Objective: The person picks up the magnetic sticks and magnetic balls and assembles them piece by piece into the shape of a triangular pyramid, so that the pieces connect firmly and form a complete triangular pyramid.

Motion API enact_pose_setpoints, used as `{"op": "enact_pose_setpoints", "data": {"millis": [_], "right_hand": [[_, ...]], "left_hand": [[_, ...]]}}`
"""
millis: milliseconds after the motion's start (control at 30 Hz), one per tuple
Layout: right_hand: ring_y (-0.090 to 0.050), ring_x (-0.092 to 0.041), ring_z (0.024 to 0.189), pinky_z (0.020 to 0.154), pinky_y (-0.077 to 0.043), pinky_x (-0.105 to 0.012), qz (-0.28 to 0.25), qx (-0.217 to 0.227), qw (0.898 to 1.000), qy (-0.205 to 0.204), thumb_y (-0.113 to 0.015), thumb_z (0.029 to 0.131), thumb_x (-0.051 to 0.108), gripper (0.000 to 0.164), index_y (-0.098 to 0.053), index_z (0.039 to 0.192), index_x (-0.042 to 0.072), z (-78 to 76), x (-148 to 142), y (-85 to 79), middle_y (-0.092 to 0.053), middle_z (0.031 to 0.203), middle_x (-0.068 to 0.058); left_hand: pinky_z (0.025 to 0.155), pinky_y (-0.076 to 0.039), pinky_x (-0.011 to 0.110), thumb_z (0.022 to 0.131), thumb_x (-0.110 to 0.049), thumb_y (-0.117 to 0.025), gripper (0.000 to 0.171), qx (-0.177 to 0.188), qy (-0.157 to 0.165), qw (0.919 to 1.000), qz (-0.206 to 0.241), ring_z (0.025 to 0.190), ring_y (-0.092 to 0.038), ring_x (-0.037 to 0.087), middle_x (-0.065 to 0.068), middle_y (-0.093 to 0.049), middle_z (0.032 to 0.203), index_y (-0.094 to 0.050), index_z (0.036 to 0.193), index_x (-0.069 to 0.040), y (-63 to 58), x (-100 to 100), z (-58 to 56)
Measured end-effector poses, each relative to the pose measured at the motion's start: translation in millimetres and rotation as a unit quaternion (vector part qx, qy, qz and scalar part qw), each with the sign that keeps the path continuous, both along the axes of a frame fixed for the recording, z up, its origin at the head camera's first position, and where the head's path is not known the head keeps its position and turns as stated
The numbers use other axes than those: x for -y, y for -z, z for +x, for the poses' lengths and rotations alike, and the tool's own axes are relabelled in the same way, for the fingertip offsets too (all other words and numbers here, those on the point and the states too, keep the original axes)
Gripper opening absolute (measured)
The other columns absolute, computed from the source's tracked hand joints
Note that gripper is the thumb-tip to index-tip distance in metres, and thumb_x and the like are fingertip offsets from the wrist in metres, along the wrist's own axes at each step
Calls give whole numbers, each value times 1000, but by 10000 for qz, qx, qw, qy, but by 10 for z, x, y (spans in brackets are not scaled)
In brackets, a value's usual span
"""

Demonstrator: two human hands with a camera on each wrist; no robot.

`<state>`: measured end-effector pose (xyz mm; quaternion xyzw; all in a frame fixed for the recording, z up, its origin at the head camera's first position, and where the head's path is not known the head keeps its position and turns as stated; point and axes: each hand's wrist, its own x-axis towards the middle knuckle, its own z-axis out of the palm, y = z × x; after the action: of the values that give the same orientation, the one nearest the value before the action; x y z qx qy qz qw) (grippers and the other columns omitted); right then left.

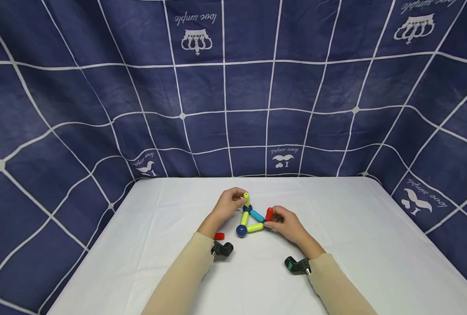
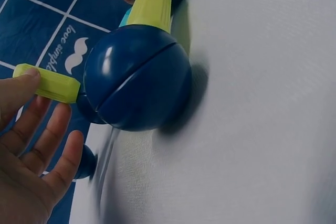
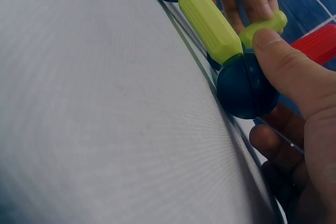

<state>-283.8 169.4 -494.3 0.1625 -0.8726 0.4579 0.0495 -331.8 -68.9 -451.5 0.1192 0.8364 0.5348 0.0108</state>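
Observation:
A triangle of yellow-green rods (image 1: 254,227), a blue rod (image 1: 258,216) and dark blue balls (image 1: 241,231) lies on the table. My left hand (image 1: 230,202) pinches a yellow-green rod (image 2: 58,85) between thumb and fingers; the rod stands upright on the far ball (image 1: 247,208). On the right, my right hand (image 1: 288,223) holds the corner ball (image 3: 247,86), thumb on the near side and fingers behind. From that ball a red rod (image 1: 270,214) points up beside the fingers. The near ball looms large in the left wrist view.
Another red rod (image 1: 219,236) lies by my left wrist, partly hidden by it. Beyond my left fingers sits another dark blue ball (image 2: 86,162). A white cloth covers the table (image 1: 375,245); a blue checked curtain (image 1: 249,87) hangs around its back and sides.

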Motion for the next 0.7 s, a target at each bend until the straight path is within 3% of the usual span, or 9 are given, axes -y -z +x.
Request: {"op": "enact_pose_setpoints", "data": {"millis": [700], "right_hand": [[-54, -10, 77, 68, -46, -22, -45, -239, 9996, -116, -83, 81, 25, 25, -67, 97, 16, 29, 1, -19, -63, 88, 0]], "left_hand": [[81, -54, 29, 95, -17, -67, 29, 4, -129, 9998, -133, 101, -65, 19, 6, -71, 117, -68, 124, -11, 37, 17, 69]]}}
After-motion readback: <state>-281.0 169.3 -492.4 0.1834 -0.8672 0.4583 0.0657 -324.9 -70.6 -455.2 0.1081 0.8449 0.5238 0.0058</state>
